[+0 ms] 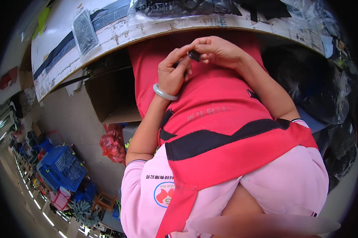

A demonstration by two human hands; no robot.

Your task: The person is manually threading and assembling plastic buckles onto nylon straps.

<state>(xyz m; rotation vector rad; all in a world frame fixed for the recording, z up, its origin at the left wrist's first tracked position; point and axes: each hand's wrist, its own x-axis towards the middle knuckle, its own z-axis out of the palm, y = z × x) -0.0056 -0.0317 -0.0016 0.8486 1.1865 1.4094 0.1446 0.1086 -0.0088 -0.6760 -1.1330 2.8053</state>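
Observation:
Over my lap, just in front of the bench edge, both hands meet at a small glossy black piece (194, 54), its exact kind too small to make out. My left hand (171, 73), with a pale bangle (164, 92) at the wrist, has its fingers curled and pinched at the piece. More black shows between those fingers, partly hidden. From the other side, my right hand (220, 48) closes thumb and fingertips on the same piece. Beneath both hands lies my red apron (222, 93) with black trim.
The worn white bench (111, 43) carries a black strip (59, 55), a transparent plastic-wrapped slab (84, 32) and dark plastic bags (175, 8). Below it stands an open cardboard box (121, 117). A red bag (112, 143) and blue crates (63, 166) are left; black bags (322, 91) crowd the right.

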